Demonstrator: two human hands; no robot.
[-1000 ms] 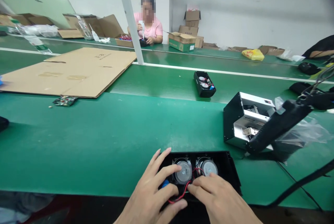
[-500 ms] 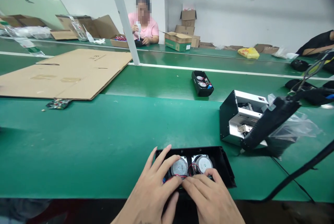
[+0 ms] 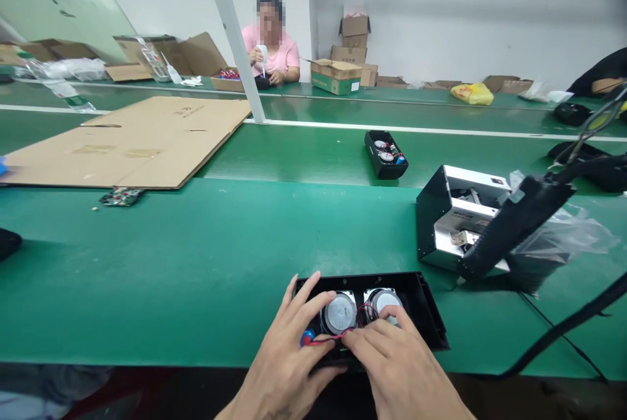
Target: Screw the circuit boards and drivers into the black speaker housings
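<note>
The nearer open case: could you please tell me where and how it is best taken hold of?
Probably the right end of the case, coming from the right: its exposed rim gives an edge to pinch, apart from the speakers.

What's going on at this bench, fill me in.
A person is working with both bare hands inside an open black casing on the green bench. The left hand is spread over its left end, a fingertip at one of two round speakers. The right hand has its fingertips at the red wire; its grip is hidden. A similar open casing sits farther back, and a co-worker in pink holds a white bottle.
</note>
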